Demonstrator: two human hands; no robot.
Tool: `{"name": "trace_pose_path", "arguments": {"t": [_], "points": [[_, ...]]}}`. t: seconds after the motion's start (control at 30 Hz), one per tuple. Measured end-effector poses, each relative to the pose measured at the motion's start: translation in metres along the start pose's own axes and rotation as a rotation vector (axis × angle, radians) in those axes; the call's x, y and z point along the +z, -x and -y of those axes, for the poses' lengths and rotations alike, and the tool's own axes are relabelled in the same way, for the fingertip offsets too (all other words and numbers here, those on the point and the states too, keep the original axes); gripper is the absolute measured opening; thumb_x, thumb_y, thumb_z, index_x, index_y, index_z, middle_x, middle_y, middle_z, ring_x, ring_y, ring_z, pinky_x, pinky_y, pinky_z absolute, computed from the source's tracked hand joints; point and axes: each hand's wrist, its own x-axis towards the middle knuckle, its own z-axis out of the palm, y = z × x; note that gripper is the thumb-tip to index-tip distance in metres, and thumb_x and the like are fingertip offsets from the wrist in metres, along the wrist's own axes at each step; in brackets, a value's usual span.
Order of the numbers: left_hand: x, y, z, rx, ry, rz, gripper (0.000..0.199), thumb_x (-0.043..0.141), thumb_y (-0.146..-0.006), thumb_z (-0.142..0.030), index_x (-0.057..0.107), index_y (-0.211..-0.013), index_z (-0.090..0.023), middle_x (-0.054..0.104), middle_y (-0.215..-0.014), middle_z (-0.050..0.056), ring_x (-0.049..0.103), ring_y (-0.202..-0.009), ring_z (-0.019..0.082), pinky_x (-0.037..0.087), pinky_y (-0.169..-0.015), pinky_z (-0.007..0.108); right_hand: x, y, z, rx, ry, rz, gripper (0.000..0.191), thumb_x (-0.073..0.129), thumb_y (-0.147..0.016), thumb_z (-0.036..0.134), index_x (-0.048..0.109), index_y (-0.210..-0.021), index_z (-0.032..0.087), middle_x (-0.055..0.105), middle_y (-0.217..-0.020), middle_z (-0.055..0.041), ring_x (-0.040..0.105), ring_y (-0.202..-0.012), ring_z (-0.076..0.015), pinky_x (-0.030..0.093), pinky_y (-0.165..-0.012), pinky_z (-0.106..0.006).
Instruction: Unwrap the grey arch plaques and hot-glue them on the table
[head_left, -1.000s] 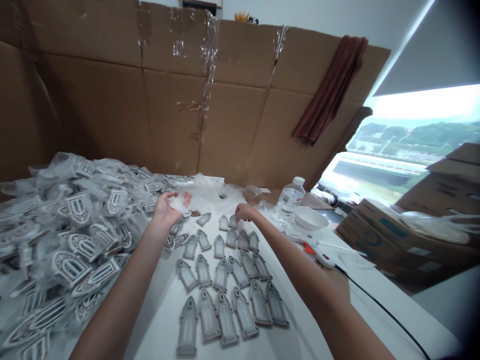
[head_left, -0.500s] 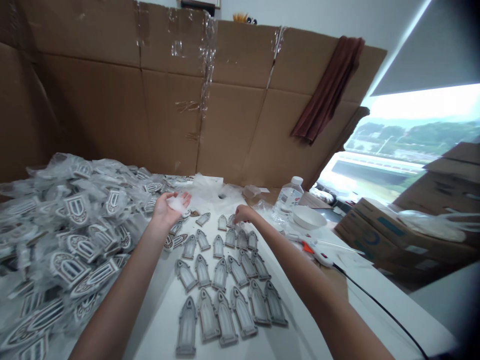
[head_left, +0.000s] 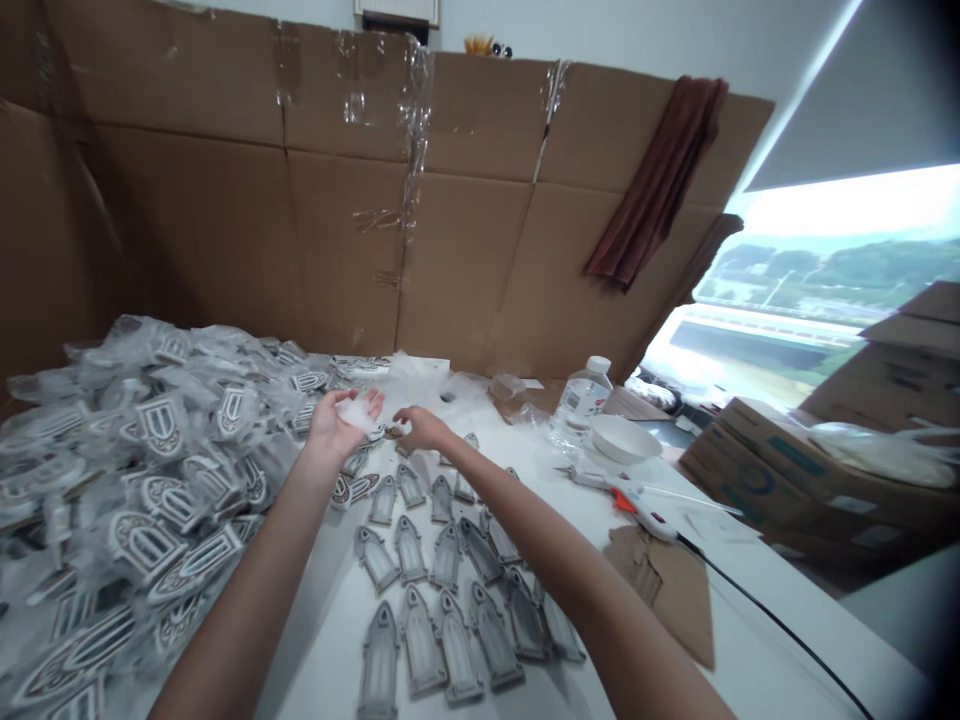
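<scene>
Cardboard walls point(head_left: 480, 230) rise along the far and left edges of a white tabletop point(head_left: 720, 640), closing it in on those two sides. The left part of the tabletop is buried under a heap of plastic-wrapped arched pieces point(head_left: 150, 480), which reaches the left edge of the view. In the middle, unwrapped grey arch-shaped pieces point(head_left: 442, 600) lie flat in rough rows, with bare tabletop to their right. Further right lie a glue gun point(head_left: 637, 500) with its black cord, a brown cardboard scrap point(head_left: 667, 580), a white bowl point(head_left: 619, 438) and a clear plastic bottle point(head_left: 579, 400). Cardboard boxes point(head_left: 810, 470) stand beyond the right edge, by a bright window.

Both bare forearms stretch forward over the rows toward the far end. The left hand point(head_left: 337, 425) is turned palm up, fingers loosely spread, cradling a small piece of clear wrapping point(head_left: 358, 412) just beside the heap. The right hand point(head_left: 420, 428) crosses over the rows to come near the left hand, knuckles up and fingers curled down; something small and pale shows at its fingertips, but whether it is gripped cannot be told.
</scene>
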Motion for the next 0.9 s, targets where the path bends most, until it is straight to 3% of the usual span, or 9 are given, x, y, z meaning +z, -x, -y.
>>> {"name": "trace_pose_path", "arguments": {"t": [0.1,0.2,0.3,0.53,0.7,0.8,0.9], "points": [[-0.001,-0.001,-0.002,0.009,0.004,0.009,0.005,0.044,-0.072,-0.01,0.048,-0.073,-0.013,0.06,-0.103,0.02,0.06,-0.108,0.03,0.057,-0.072,0.034,0.008,-0.012,0.03,-0.132,0.063,0.009,0.057,0.067,-0.067,0.028,0.056,-0.123,0.026,0.059,-0.122,-0.0052,0.059,-0.104,-0.0214,0.045,-0.078,-0.023],[-0.001,0.0,-0.005,0.017,0.011,0.019,0.005,0.044,-0.071,-0.01,0.048,-0.073,-0.014,0.061,-0.1,0.017,0.061,-0.106,0.028,0.058,-0.071,0.032,0.013,-0.018,0.044,-0.169,0.127,0.02,0.043,0.064,-0.069,0.025,0.063,-0.112,0.021,0.063,-0.112,-0.009,0.061,-0.1,-0.0245,0.046,-0.077,-0.027],[-0.001,0.001,-0.007,0.019,0.019,0.019,0.005,0.044,-0.071,-0.011,0.048,-0.073,-0.014,0.061,-0.1,0.017,0.061,-0.105,0.027,0.058,-0.073,0.034,0.015,-0.019,0.045,-0.195,0.159,0.004,0.034,0.058,-0.074,0.022,0.065,-0.107,0.02,0.065,-0.109,-0.0099,0.061,-0.099,-0.025,0.046,-0.079,-0.029],[0.001,0.003,-0.007,0.021,0.011,0.015,0.006,0.043,-0.071,-0.01,0.048,-0.073,-0.013,0.06,-0.103,0.019,0.058,-0.11,0.031,0.058,-0.068,0.032,0.008,-0.01,0.038,-0.219,0.072,-0.047,0.036,0.057,-0.073,0.012,0.067,-0.107,0.02,0.066,-0.107,-0.008,0.061,-0.1,-0.0219,0.045,-0.083,-0.027],[0.001,0.004,-0.006,0.032,0.002,0.034,0.005,0.042,-0.071,-0.01,0.047,-0.073,-0.012,0.058,-0.107,0.021,0.058,-0.112,0.032,0.058,-0.069,0.034,-0.026,0.004,0.01,-0.093,-0.109,-0.099,0.037,0.052,-0.078,0.013,0.065,-0.112,0.019,0.066,-0.108,-0.0045,0.062,-0.094,-0.0141,0.046,-0.082,-0.02],[0.001,0.003,-0.004,0.039,0.008,0.035,0.006,0.042,-0.071,-0.01,0.047,-0.073,-0.012,0.058,-0.109,0.022,0.057,-0.112,0.032,0.058,-0.071,0.035,-0.054,0.017,-0.025,0.066,-0.202,-0.028,0.034,0.051,-0.08,0.016,0.064,-0.112,0.016,0.068,-0.095,-0.0054,0.063,-0.072,-0.0104,0.049,-0.063,-0.018],[0.0,0.002,-0.003,0.047,0.003,0.033,0.007,0.042,-0.07,-0.008,0.047,-0.073,-0.012,0.058,-0.109,0.023,0.057,-0.113,0.033,0.058,-0.071,0.036,-0.075,0.035,-0.063,0.253,-0.239,0.074,0.024,0.056,-0.077,0.017,0.067,-0.098,0.014,0.066,-0.079,-0.0044,0.058,-0.056,-0.0083,0.048,-0.053,-0.018]]}}
